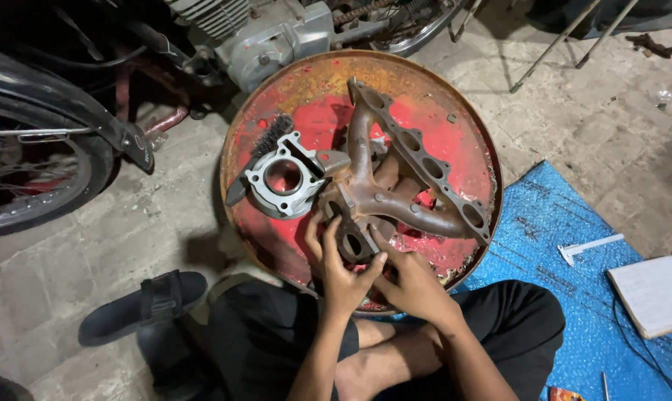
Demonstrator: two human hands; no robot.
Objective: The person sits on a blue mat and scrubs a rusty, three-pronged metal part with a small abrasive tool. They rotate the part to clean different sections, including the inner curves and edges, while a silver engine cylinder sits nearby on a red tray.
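My left hand (341,269) and right hand (408,282) both clasp the rusty exhaust manifold's (395,186) collector flange, steadying it flat on the red drum lid (291,245) beside the cylinder block (284,178).

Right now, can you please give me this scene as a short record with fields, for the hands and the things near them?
Surface: round red rusty drum lid on paved floor
Main part: rusty exhaust manifold lying on the lid
Left hand: left hand at the manifold's near flange
Right hand: right hand at the same flange, beside the left
Left of manifold: grey cylinder block, with a wire brush behind it
Right side: blue mat with a caliper and notebook
Background: motorcycle engine and wheel
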